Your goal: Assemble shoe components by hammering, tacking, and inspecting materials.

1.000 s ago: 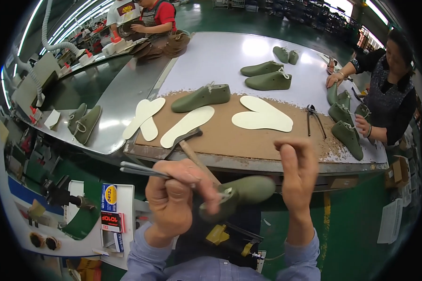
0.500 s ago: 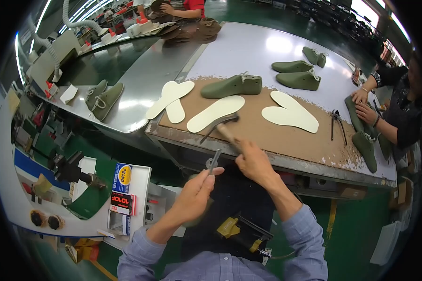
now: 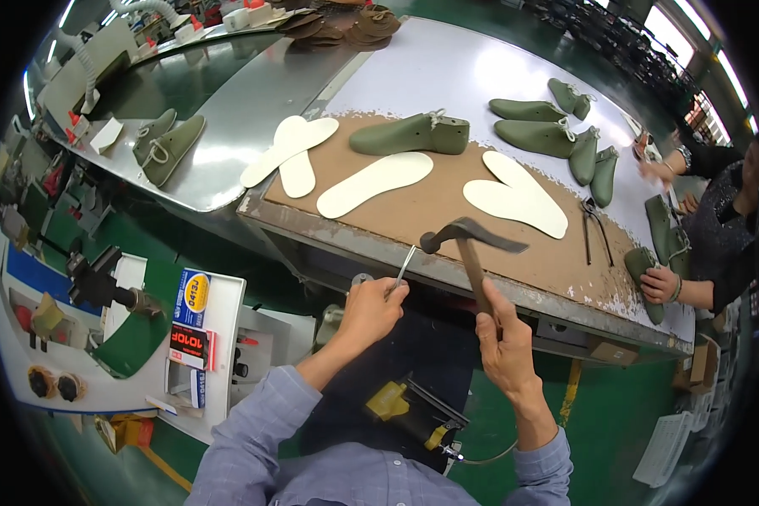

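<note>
your right hand (image 3: pixel 506 344) grips a wooden-handled, dark metal-headed hammer (image 3: pixel 473 268) by the near edge of the white-topped counter (image 3: pixel 447 72); your left hand (image 3: pixel 369 314) pinches a slim silvery metal rod (image 3: pixel 405 266). the hammer likely handles stiff and head-heavy, best held low on its handle.

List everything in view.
Work table: one, pale, centre
Flat board: one, brown, on table
Metal bench: one, silver, left
Shoe lasts: at least ten, green, table and bench
Flat insoles: five, cream, mostly on board
Metal pincers: one, dark, on board
Small boxes: at least three, blue or black, left
Flat pieces: many, brown, back
Co-worker: one, dark clothing, right
Metal hammer: one, dark head, brown handle, centre
Slim rod: one, silver, centre
Left hand: one, blue sleeve, around rod
Right hand: one, blue sleeve, around hammer
</note>
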### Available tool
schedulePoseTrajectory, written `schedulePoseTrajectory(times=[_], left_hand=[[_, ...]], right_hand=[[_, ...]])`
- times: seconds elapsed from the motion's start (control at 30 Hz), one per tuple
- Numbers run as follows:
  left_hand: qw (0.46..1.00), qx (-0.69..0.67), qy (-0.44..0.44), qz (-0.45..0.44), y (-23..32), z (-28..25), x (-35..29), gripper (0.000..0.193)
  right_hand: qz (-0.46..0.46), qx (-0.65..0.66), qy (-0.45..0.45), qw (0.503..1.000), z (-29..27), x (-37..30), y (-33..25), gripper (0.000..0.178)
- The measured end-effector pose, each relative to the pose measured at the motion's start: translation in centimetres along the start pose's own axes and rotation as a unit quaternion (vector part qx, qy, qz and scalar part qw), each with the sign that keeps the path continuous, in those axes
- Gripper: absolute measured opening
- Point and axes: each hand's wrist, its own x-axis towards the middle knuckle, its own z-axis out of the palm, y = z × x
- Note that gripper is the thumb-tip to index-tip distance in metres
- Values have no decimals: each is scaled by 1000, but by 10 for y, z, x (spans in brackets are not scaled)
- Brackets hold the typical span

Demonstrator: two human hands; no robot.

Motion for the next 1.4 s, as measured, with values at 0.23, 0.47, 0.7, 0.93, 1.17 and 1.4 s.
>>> schedulePoseTrajectory(times=[0.23, 0.47, 0.7, 0.93, 1.17, 1.4], left_hand=[[990, 55, 106, 75, -7, 12, 9, 22], [990, 69, 94, 80, -1, 10, 9, 22], [996, -4, 79, 50, -7, 16, 11, 31], [999, 27, 19, 15, 1, 9, 14, 37], [998, 32, 57, 17, 3, 16, 10, 36], [990, 73, 92, 76, 1, 17, 9, 33]], right_hand=[[-39, -64, -69, 995, 12, 8, 8, 43], [-80, -24, 13, 996, 20, 8, 3, 42], [50, -28, -72, 996, 20, 10, 3, 43], [-93, -13, 43, 995, 17, 1, 7, 37], [1, -58, -70, 996, 19, 16, 5, 43], [-102, -42, 31, 993, 12, 2, 4, 37]])
